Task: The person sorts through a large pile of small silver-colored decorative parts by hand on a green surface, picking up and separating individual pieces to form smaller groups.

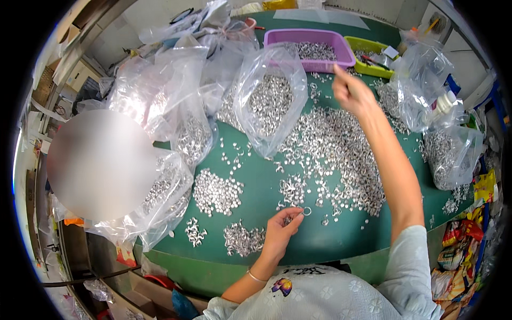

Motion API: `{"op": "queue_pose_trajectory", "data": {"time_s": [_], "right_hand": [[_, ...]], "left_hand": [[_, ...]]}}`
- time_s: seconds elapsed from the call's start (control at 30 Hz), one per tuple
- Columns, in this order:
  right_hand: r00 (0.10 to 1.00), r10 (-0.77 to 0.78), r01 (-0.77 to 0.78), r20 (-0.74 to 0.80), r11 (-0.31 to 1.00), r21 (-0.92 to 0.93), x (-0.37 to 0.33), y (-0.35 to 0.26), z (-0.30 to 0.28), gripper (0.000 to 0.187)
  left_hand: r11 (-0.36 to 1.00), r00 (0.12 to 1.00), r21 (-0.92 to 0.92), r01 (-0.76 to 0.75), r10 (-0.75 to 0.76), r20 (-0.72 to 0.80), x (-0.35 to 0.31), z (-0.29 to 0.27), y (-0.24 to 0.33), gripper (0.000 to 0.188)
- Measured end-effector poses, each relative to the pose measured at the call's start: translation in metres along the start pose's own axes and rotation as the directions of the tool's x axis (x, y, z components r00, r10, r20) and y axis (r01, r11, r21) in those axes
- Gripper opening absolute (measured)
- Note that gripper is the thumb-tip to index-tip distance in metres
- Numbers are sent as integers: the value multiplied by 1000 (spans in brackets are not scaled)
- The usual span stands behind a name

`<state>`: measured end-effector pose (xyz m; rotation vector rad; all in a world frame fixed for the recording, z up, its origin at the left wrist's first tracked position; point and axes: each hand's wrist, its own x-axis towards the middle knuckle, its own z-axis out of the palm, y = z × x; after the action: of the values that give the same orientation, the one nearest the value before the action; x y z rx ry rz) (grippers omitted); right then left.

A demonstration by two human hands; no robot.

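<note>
My left hand (pixel 281 228) is closed near the front edge of the green table. Between its thumb and fingertip it pinches a small silver metal ring (pixel 306 211). Just beyond it lies a small cluster of metal pieces (pixel 292 190). My right hand (pixel 352 95) is stretched out over the far side, just short of the purple bin (pixel 277 36). Its fingers are curled together, and what they hold, if anything, is too small to make out. Under my right forearm spreads a wide heap of loose silver metal pieces (pixel 341 149).
An opened clear bag (pixel 271 101) of metal pieces stands mid-table. Smaller piles (pixel 217 192) lie to the left. A green tray (pixel 368 68) sits beside the purple bin. More filled bags (pixel 453 154) stand at right; a round blur hides part of the left side.
</note>
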<state>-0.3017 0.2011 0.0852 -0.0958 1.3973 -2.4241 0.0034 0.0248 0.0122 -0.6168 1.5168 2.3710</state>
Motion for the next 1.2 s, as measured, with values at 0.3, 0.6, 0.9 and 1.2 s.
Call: {"op": "queue_pose_trajectory", "data": {"time_s": [0.3, 0.6, 0.9, 1.2], "right_hand": [[974, 209, -227, -90, 920, -319, -81, 65, 14, 30], [924, -200, 313, 325, -90, -946, -176, 137, 26, 17], [987, -135, 99, 93, 41, -994, -196, 131, 19, 14], [997, -3, -65, -79, 526, -848, -199, 126, 16, 5]], "left_hand": [[1000, 999, -6, -13, 13, -47, -2, -27, 3, 19], [388, 850, 834, -392, 500, 167, 50, -20, 35, 24], [213, 841, 918, -335, 507, 190, 58, -32, 39, 24], [548, 932, 783, -294, 346, 108, 53, -42, 40, 12]]}}
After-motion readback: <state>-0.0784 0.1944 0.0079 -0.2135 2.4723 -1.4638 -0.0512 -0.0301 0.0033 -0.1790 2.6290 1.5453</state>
